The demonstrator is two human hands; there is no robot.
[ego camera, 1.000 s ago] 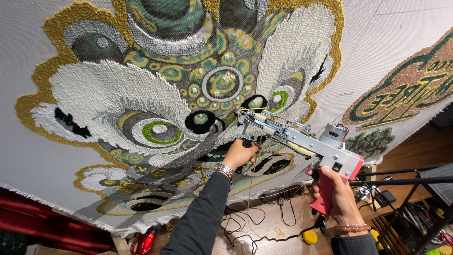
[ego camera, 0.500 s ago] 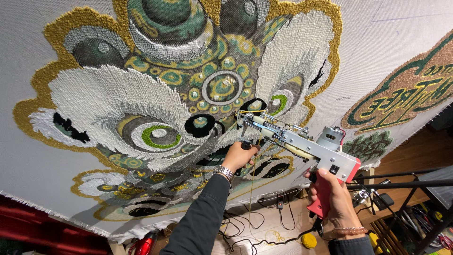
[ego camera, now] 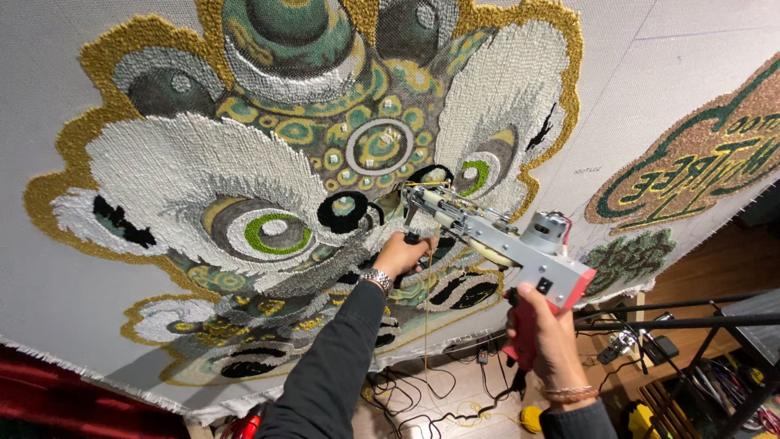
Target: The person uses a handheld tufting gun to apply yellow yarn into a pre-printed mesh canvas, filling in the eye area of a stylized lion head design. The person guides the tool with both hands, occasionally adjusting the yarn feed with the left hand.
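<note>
The right hand (ego camera: 546, 333) has its fingers wrapped around the red grip of the grey metal tufting gun (ego camera: 504, 240). The left hand (ego camera: 400, 254) clamps the gun's front handle. Beyond, the gun's tip meets the stretched grey cloth bearing a tufted white, green and gold lion-face rug (ego camera: 244, 162).

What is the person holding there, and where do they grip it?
A tufting gun, held with both hands: the left hand grips the front handle under the nose, the right hand grips the red rear handle.
</note>
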